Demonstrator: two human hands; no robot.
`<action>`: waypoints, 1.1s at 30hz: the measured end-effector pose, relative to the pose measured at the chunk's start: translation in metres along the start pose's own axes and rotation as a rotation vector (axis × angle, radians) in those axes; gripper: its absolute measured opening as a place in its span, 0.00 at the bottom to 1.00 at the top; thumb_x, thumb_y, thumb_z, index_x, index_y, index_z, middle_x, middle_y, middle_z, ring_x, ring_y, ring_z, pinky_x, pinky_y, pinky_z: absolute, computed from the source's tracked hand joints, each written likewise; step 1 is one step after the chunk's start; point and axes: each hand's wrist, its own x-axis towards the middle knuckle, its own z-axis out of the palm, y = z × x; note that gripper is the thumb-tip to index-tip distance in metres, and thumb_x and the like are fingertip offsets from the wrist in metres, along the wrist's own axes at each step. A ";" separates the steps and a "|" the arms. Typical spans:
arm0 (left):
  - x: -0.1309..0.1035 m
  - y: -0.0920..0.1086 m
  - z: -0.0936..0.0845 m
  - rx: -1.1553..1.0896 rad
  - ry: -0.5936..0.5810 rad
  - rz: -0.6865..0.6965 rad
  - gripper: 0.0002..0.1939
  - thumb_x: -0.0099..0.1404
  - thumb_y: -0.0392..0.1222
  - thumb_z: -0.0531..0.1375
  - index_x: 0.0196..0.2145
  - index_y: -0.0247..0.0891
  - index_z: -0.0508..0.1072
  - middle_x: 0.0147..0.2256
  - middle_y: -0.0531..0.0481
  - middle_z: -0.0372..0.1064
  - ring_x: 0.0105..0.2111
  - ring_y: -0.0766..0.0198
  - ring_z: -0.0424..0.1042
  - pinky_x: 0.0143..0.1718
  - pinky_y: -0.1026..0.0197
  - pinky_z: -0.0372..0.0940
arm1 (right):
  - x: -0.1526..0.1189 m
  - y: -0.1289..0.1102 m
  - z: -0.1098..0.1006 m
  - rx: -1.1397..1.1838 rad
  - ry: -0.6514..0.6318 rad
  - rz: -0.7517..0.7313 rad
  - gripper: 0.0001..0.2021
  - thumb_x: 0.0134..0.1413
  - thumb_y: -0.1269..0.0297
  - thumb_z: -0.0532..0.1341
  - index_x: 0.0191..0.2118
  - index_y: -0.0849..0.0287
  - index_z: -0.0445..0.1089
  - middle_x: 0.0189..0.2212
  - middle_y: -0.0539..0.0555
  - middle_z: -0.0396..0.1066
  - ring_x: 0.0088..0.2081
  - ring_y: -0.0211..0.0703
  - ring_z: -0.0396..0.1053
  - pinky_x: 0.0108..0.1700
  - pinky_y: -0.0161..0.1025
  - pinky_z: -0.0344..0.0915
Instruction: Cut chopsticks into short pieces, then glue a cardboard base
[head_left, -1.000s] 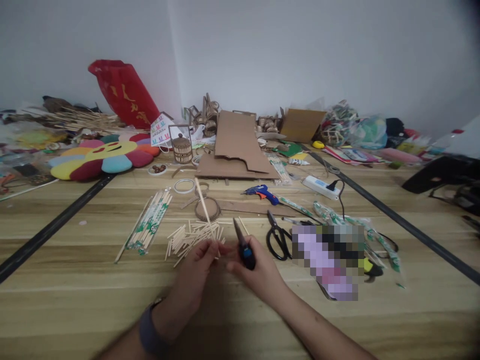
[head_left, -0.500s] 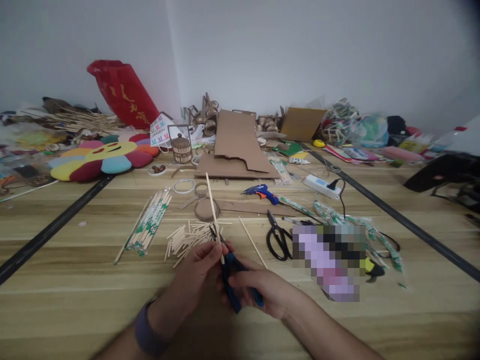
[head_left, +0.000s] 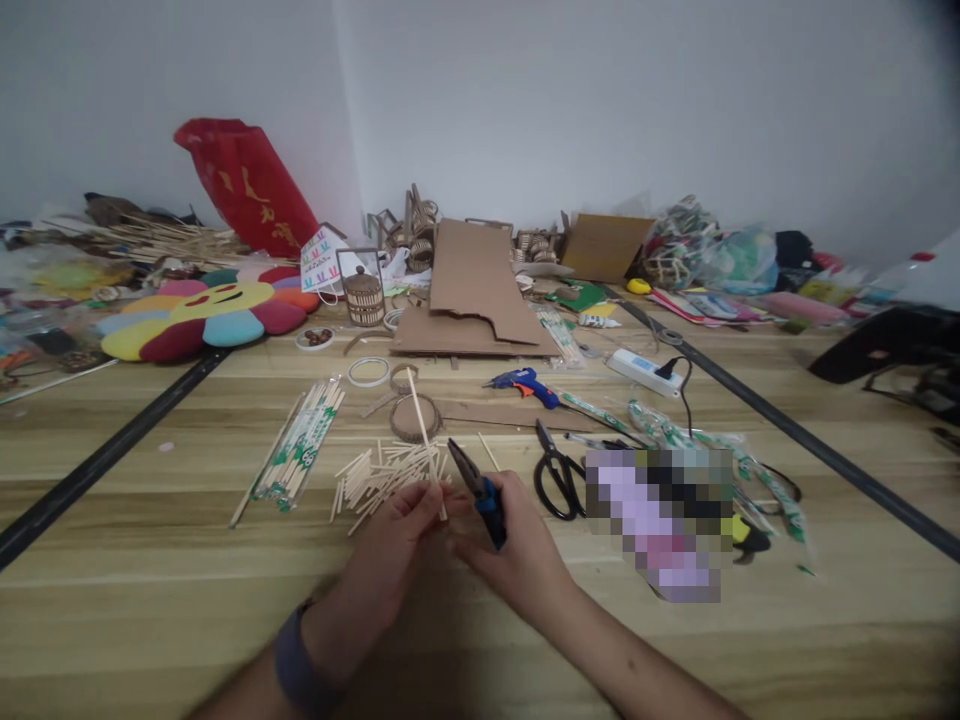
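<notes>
Between its thumb and fingers, my left hand [head_left: 401, 535] pinches a thin wooden stick [head_left: 421, 425] that points up and away. My right hand [head_left: 521, 550] is wrapped round dark pliers with blue on the handles [head_left: 487, 505]; their jaws [head_left: 463, 462] stand just right of the stick, apart from it. Part of the handles is hidden by the palm. Just beyond my left hand lies a loose pile of short cut sticks [head_left: 375, 485]. A longer stick [head_left: 489, 452] lies partly hidden behind my right hand.
Black scissors [head_left: 556, 480] lie to the right, near a blurred-out patch [head_left: 652, 525]. Farther back are a blue glue gun [head_left: 523, 385], a power strip [head_left: 643, 372] and cardboard sheets [head_left: 476, 285]. Packets of chopsticks [head_left: 300, 445] lie left, near a round cardboard piece [head_left: 415, 417].
My right hand has turned the pliers, moving their jaws off the stick to the right. The stick in my left hand now reaches slightly less high.
</notes>
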 end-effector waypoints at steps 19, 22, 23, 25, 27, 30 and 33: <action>0.003 0.022 -0.018 0.317 0.014 0.056 0.18 0.53 0.56 0.65 0.33 0.38 0.76 0.28 0.48 0.78 0.33 0.55 0.74 0.40 0.58 0.63 | 0.009 -0.015 -0.043 0.120 -0.429 0.096 0.09 0.54 0.60 0.61 0.40 0.56 0.71 0.34 0.50 0.72 0.37 0.44 0.68 0.39 0.39 0.62; 0.003 0.032 -0.024 0.402 0.070 0.078 0.19 0.53 0.58 0.64 0.33 0.39 0.76 0.26 0.49 0.78 0.33 0.54 0.75 0.40 0.57 0.63 | 0.012 -0.013 -0.056 0.143 -0.437 0.192 0.09 0.52 0.60 0.62 0.38 0.56 0.73 0.34 0.49 0.71 0.38 0.45 0.67 0.41 0.39 0.62; 0.003 0.033 -0.025 0.426 0.073 0.092 0.19 0.53 0.58 0.63 0.32 0.39 0.76 0.25 0.49 0.78 0.33 0.54 0.74 0.40 0.56 0.63 | 0.013 -0.012 -0.058 0.150 -0.431 0.208 0.09 0.51 0.61 0.62 0.38 0.56 0.73 0.34 0.49 0.72 0.39 0.46 0.67 0.41 0.39 0.62; 0.003 0.033 -0.025 0.466 0.069 0.111 0.18 0.54 0.58 0.63 0.31 0.39 0.77 0.24 0.49 0.78 0.34 0.53 0.74 0.41 0.56 0.62 | 0.014 -0.008 -0.061 0.152 -0.438 0.223 0.09 0.51 0.61 0.62 0.38 0.56 0.73 0.35 0.49 0.72 0.40 0.46 0.67 0.42 0.39 0.61; 0.002 0.031 -0.024 0.483 0.045 0.104 0.17 0.54 0.57 0.63 0.31 0.40 0.77 0.23 0.49 0.78 0.32 0.54 0.74 0.39 0.57 0.62 | 0.015 -0.004 -0.060 0.145 -0.480 0.221 0.08 0.51 0.61 0.62 0.36 0.56 0.73 0.33 0.49 0.71 0.38 0.46 0.66 0.41 0.39 0.61; 0.000 0.028 -0.021 0.508 -0.007 0.087 0.16 0.56 0.55 0.62 0.31 0.40 0.77 0.23 0.50 0.77 0.29 0.56 0.72 0.36 0.59 0.61 | 0.016 -0.001 -0.058 0.173 -0.548 0.229 0.06 0.49 0.63 0.63 0.34 0.57 0.73 0.30 0.48 0.69 0.36 0.44 0.65 0.39 0.37 0.61; -0.002 0.027 -0.019 0.558 -0.072 0.069 0.15 0.58 0.54 0.61 0.28 0.39 0.76 0.24 0.51 0.77 0.29 0.58 0.70 0.34 0.61 0.59 | 0.016 -0.002 -0.055 0.263 -0.587 0.270 0.06 0.47 0.64 0.62 0.34 0.58 0.73 0.29 0.48 0.69 0.35 0.43 0.65 0.39 0.37 0.60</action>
